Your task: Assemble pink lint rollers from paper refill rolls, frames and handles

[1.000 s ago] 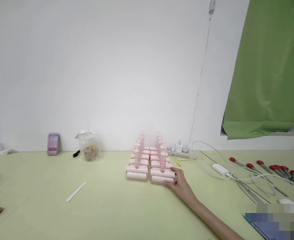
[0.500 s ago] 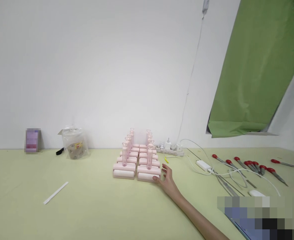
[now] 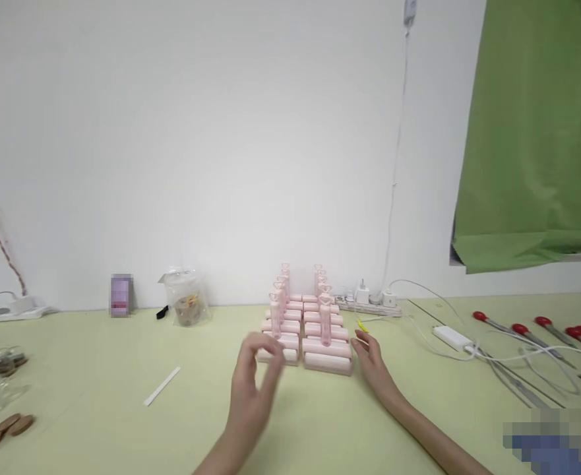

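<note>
The front-right pink roller (image 3: 327, 361), lower centre of the frame on the counter (image 3: 112, 435), looks light, stiff and smooth, best gripped by its ends; the right hand (image 3: 378, 375) has loosely spread, empty fingers, while the blurred left hand (image 3: 248, 390) curls narrowly, its hold unclear.

A: Where are we looking from here?
B: Off the person's own head, lol. We face forward across the tabletop (image 3: 97, 382), tipped down just a bit, so the white wall (image 3: 221, 132) behind its back edge fills over half our view.
A: How close are we?
B: Pretty close. We see both forearms (image 3: 428, 434) coming in from below, left hand (image 3: 250, 399) and right hand (image 3: 375, 371) ahead of us, and we cut the tabletop off short of its front edge.
</note>
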A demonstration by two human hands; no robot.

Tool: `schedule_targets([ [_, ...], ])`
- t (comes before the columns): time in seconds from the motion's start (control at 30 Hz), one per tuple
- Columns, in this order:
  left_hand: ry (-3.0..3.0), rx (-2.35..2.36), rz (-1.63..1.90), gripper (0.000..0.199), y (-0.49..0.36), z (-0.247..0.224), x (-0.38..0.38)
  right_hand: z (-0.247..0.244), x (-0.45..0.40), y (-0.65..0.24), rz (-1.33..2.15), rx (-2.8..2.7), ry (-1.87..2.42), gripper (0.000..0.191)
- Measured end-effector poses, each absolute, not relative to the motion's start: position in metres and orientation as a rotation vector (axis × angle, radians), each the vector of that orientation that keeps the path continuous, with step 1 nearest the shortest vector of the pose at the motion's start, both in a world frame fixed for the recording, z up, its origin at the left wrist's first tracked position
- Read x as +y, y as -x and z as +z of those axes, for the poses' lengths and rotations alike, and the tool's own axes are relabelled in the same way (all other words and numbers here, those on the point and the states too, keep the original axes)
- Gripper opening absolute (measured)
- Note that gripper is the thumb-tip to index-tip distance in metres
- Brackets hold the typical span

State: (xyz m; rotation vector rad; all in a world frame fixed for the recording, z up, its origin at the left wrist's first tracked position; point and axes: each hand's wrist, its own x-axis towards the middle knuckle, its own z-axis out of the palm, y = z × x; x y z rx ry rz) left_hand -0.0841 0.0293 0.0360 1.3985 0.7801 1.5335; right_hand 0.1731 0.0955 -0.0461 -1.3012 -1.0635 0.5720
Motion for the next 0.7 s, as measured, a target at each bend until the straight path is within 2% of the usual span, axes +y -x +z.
schedule_targets([
  [0.1, -0.92, 0.904, 1.784, 0.016, 0.093, 0.011, 0.076, -0.052, 0.098, -0.178, 0.598, -0.979, 1.3, 0.042],
  [0.3, -0.53, 0.955, 1.712, 0.022, 0.129, -0.033, 0.112, -0.057, 0.102, -0.193, 0.719, -0.842, 1.227, 0.032],
  [0.43, -0.456, 0.895, 1.594, 0.019, 0.137, -0.034, 0.115, -0.054, 0.099, -0.194, 0.783, -0.845, 1.185, 0.028],
  [0.7, -0.349, 0.801, 1.552, 0.03, 0.141, -0.031, 0.118, -0.048, 0.094, -0.193, 0.784, -0.853, 1.151, 0.026],
])
